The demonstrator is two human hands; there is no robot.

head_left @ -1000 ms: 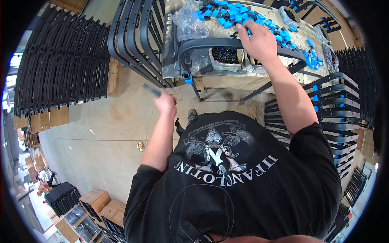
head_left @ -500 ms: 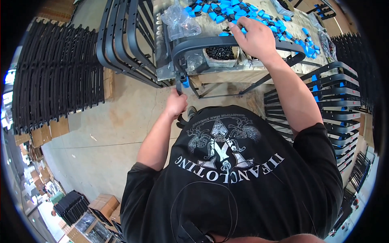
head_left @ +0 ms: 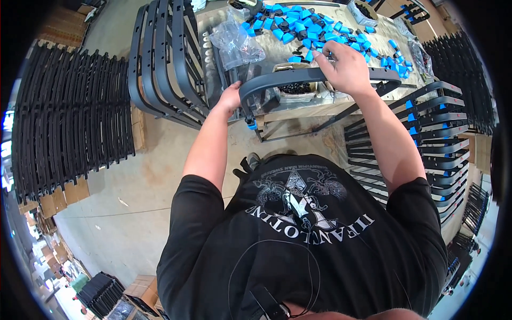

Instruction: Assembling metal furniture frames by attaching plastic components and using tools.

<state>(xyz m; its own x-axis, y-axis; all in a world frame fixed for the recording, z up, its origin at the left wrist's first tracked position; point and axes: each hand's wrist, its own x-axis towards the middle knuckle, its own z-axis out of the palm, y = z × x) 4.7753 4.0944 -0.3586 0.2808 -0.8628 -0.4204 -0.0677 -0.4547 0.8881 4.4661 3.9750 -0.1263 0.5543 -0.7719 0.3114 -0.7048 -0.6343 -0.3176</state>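
A black curved metal frame (head_left: 282, 79) stands in front of me against the near side of the workbench, with a blue piece (head_left: 252, 126) at the end of its left side. My right hand (head_left: 346, 68) lies over the frame's top bar, its fingers curled on the far side and the thumb toward the left. Beside the frame's left bend is my left hand (head_left: 230, 99), its fingers partly hidden, so I cannot tell whether they grip it. Behind the bar sits a box of small black parts (head_left: 297, 88).
Many blue and black plastic caps (head_left: 306, 26) lie across the workbench (head_left: 333, 15), with a clear plastic bag (head_left: 237, 45) on its left. Curved black frames (head_left: 154, 58) hang at the left and others (head_left: 445, 146) stack at the right. A tall pile of black bars (head_left: 72, 122) stands farther left.
The frame has come nearer to me and slightly right, my right hand moving with its bar. My left hand has left the lower left side of the frame and risen to its upper bend.
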